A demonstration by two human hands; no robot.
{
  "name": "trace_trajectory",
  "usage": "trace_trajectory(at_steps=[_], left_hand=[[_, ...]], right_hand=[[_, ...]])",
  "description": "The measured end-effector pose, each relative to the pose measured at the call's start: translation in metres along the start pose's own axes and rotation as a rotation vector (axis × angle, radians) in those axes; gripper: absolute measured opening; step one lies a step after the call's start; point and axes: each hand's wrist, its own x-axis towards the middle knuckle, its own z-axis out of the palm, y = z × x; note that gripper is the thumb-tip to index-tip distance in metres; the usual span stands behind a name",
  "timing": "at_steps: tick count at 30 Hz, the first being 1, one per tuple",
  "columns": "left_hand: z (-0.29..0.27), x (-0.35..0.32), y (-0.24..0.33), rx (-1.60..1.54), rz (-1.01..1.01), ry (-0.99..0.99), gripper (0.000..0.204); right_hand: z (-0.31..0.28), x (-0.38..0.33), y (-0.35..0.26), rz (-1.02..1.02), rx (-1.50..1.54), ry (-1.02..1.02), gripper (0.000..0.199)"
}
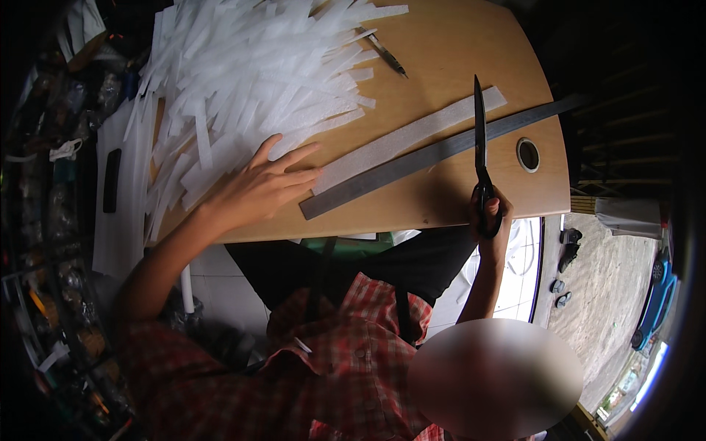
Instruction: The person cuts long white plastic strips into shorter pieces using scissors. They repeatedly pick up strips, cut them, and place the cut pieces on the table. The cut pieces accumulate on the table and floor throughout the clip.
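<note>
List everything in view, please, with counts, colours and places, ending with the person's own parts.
table: one, light brown, upper centre
loose strips: many, white, piled at upper left
bar: one, dark grey, on the table
single strip: one, white, beyond the bar
pen: one, dark, beside the loose strips
scissors: one, black, right of centre
ringed hole: one, dark, table's right side
footwear: several, dark, right, on ground
car: one, blue, far right
shirt: one, red plaid, bottom centre
left hand: one, bare, near single strip
right hand: one, bare, gripping the scissors
</note>
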Motion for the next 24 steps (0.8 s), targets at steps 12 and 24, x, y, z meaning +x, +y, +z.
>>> trace_trajectory(at_steps=[12, 24], left_hand=[[-0.017, 0.013, 0.001, -0.043, 0.081, 0.178, 0.019], [0.044, 0.145, 0.024, -0.311, -0.309, 0.472, 0.026]], right_hand=[[-0.006, -0.001, 0.004, 0.046, -0.034, 0.014, 0.076], [-0.016, -0.037, -0.011, 0.134, -0.09, -0.209, 0.095]])
